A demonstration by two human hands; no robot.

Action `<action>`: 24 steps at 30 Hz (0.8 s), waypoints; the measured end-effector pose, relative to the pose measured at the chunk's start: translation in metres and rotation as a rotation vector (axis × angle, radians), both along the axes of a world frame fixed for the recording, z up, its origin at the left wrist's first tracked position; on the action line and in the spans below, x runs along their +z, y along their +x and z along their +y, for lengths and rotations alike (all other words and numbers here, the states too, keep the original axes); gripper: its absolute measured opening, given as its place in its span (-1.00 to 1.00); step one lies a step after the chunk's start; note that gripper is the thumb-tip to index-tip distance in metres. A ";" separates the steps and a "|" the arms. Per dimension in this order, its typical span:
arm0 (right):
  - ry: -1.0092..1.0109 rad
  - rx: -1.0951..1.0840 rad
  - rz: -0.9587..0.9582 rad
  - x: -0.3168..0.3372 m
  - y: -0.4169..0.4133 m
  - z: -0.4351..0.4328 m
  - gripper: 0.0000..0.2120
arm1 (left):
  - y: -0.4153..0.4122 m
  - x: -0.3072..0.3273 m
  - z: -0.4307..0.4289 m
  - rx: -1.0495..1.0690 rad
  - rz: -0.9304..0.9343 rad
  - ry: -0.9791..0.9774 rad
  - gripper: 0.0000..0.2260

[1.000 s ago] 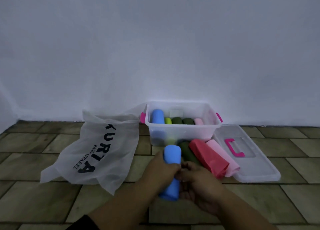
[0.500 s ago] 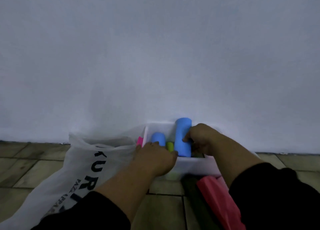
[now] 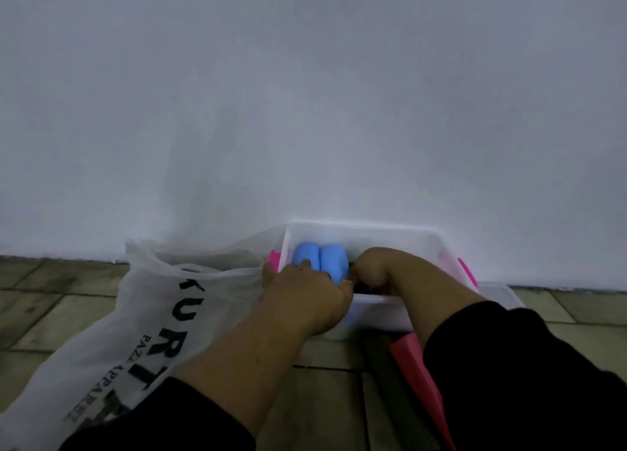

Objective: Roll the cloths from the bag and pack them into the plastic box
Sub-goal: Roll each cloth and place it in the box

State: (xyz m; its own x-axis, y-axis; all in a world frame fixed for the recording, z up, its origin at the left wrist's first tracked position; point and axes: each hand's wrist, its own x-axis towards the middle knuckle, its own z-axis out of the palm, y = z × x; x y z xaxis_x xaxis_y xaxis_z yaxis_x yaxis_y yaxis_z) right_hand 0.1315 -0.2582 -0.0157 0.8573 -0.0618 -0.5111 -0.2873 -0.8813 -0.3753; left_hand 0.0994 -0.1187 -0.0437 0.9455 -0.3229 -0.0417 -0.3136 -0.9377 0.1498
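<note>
Two blue rolls (image 3: pixel 320 259) lie side by side at the left end of the plastic box (image 3: pixel 373 232), touching each other and close against its left wall. The box stands on the tiled floor (image 3: pixel 322 399) against the wall, with the white bag (image 3: pixel 152 315) slumped just beside its left end.

The left hand (image 3: pixel 305 294) reaches over the box's near wall. Its fingers are stretched forward onto the rolls, touching them rather than wrapping round them, as far as I can see. The right hand (image 3: pixel 376 269) is down inside the box just to the right of the rolls, knuckles up and fingers curled under. Whether it grips anything there I cannot tell, since the fingers are hidden.

A red cloth (image 3: pixel 414 366) lies on the floor in front of the box, partly under the right sleeve, so packing does not look finished.

The main risk seems to be the rolls loosening. They are soft, and if the left hand lifts before they are wedged, the outer layer may spring open and take up space the other cloths need. Leaning on the near wall could also tip or slide the light box. The right sleeve hanging over the red cloth may drag it out of shape when that arm withdraws.
</note>
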 end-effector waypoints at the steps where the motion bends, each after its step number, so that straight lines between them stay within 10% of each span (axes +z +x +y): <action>1: -0.032 0.005 -0.006 0.000 0.000 0.001 -0.71 | 0.001 0.000 -0.001 0.012 0.014 0.009 -0.45; 9: -0.185 -0.005 -0.025 0.013 -0.008 0.007 -0.74 | 0.001 0.005 -0.004 0.060 0.083 0.018 -0.44; 16: -0.045 -0.133 -0.676 0.044 -0.076 -0.024 -0.82 | -0.002 0.014 -0.005 0.078 0.136 -0.037 -0.64; 24: -0.232 -0.150 -0.274 -0.019 -0.182 -0.040 -0.63 | -0.109 -0.011 0.026 -0.206 -0.448 -0.309 -0.54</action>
State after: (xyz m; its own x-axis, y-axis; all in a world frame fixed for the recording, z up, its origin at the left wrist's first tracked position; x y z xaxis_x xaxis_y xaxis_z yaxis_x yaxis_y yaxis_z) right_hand -0.0508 -0.2980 -0.0351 0.9328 -0.2836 -0.2225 -0.3360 -0.9076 -0.2518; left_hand -0.0094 -0.0929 -0.0545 0.7654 -0.4359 0.4735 -0.5810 -0.7845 0.2170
